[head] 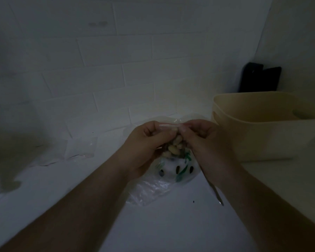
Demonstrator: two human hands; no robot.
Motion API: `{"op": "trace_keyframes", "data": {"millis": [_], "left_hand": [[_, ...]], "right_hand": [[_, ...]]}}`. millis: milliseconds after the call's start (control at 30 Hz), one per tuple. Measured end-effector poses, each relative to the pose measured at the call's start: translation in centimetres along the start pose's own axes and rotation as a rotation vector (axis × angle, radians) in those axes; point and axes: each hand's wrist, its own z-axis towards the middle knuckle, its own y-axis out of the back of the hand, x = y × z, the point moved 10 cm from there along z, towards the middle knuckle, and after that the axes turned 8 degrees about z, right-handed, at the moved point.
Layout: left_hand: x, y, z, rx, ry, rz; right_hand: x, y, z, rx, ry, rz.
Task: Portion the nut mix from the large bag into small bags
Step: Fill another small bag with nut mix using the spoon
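A small clear zip bag (173, 148) holding pale nuts hangs between both hands above the white counter. My left hand (145, 142) pinches the left end of its pinkish zip strip, and my right hand (205, 140) pinches the right end. Under the hands lies the large clear bag (171, 171) with green print, white contents and a few dark pieces showing through. A metal spoon handle (215, 191) lies on the counter below my right wrist, its bowl hidden. Empty small clear bags (80, 148) lie flat at the left.
A beige plastic tub (262, 128) stands at the right, close to my right hand. A dark flat object (258, 77) leans against the tiled wall behind it. A dark crumb (193, 201) lies on the counter. The scene is dim.
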Motion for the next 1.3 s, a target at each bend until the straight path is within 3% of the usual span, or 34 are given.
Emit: {"op": "trace_keyframes", "data": {"millis": [267, 400, 700, 1133, 1300], "left_hand": [[-0.5, 1.5, 0.4, -0.171, -0.094, 0.052], [-1.1, 2.3, 0.4, -0.258, -0.172, 0.221], [-1.8, 3.0, 0.0, -0.296, -0.199, 0.288], [-1.3, 2.5, 0.4, -0.234, -0.188, 0.277], [-1.3, 2.2, 0.5, -0.234, -0.206, 0.271]], "right_hand": [[-0.5, 0.4, 0.3, 0.002, -0.016, -0.063], [-1.3, 0.6, 0.8, -0.004, -0.044, -0.023], [-1.3, 0.4, 1.0, 0.039, -0.058, 0.104], [-0.6, 1.3, 1.3, -0.008, 0.05, -0.051], [-1.3, 0.8, 1.4, 0.056, 0.007, -0.037]]}}
